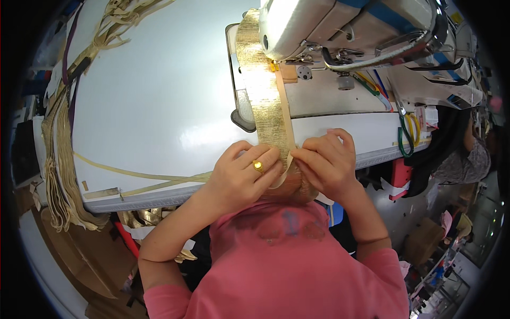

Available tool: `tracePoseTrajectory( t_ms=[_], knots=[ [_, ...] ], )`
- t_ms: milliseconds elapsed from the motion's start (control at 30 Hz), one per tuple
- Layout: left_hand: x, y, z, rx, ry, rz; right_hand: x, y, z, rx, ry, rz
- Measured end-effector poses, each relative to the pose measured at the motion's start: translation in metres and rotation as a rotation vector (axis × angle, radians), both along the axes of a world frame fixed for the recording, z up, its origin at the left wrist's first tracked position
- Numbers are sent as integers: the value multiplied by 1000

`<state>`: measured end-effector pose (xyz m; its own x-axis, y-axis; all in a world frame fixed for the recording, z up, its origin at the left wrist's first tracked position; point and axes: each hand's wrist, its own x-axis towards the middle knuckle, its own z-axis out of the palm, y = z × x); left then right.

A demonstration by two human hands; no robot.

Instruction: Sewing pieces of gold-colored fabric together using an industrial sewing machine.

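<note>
A gold metallic fabric strip (pixel 268 101) runs from under the sewing machine head (pixel 313 26) toward me and drops over the table's front edge. A narrow pale tape (pixel 284 101) lies along its right side, and its near end curls loose between my hands. My left hand (pixel 241 173), with a gold ring, is closed on the strip near the table edge, its fingertips beside the tape. My right hand (pixel 329 165) pinches the tape at the strip's right edge between thumb and forefinger. The fingertips of both hands almost meet, and my left fingers partly cover the strip.
Green-handled scissors (pixel 405 133) and yellow-handled ones lie at the right table edge, near several coloured tools (pixel 374 87). Bundled pale fabric strips (pixel 64 165) hang over the left side. Thin tapes (pixel 133 173) lie along the front of the white table (pixel 159 95).
</note>
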<state>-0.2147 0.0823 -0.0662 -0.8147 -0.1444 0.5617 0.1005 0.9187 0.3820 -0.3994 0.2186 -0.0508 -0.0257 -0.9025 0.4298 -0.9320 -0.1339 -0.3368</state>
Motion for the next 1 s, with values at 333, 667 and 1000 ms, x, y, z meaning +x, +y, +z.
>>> tracePoseTrajectory(
  t_ms=[333,667,1000],
  knots=[
    [4,1,-3,-22,-11,18,-10,1,9,94,-420,-3],
    [3,0,-4,-28,-7,21,0,-2,10,67,-10,66],
    [0,-25,6,-33,-92,-80,-1,-5,2,54,-91,170]
  ],
)
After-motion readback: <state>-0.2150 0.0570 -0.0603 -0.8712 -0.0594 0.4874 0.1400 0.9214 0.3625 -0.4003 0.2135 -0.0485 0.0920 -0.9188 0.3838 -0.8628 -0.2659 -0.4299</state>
